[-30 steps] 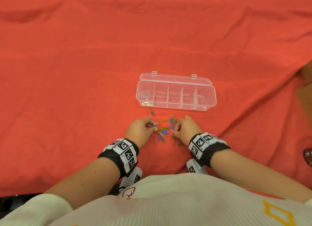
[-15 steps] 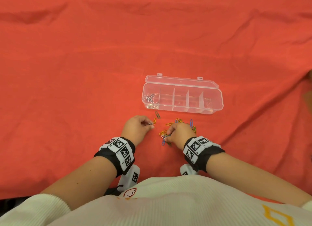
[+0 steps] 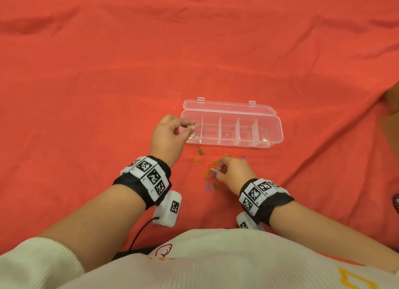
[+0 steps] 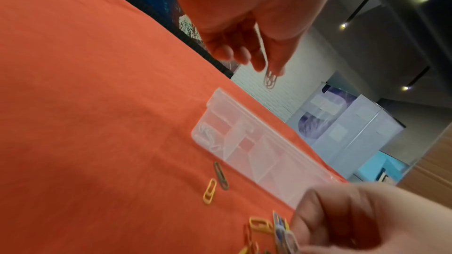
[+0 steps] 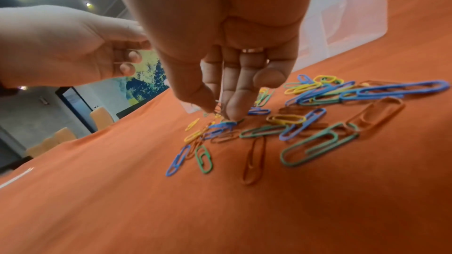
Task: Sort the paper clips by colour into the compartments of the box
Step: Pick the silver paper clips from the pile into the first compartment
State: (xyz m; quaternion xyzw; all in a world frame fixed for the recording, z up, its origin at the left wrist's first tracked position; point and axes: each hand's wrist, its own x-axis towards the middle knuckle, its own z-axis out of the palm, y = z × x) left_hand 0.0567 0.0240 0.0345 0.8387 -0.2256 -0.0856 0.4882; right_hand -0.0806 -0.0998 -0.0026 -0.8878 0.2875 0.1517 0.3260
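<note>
the desk (image 3: 108,76) is covered by a creased orange-red cloth (image 3: 216,40). a clear plastic box (image 3: 272,135) lies on the cloth with its lid open flat behind it; it has five compartments in a row, and silver clips (image 4: 208,136) lie in the leftmost one. near the box's front wall, a loose pile of paper clips (image 5: 305,123) in blue, green, yellow and orange lies on the cloth. one green clip (image 3: 200,150) and one yellow clip (image 3: 196,159) lie just left of the pile, side by side.
</note>
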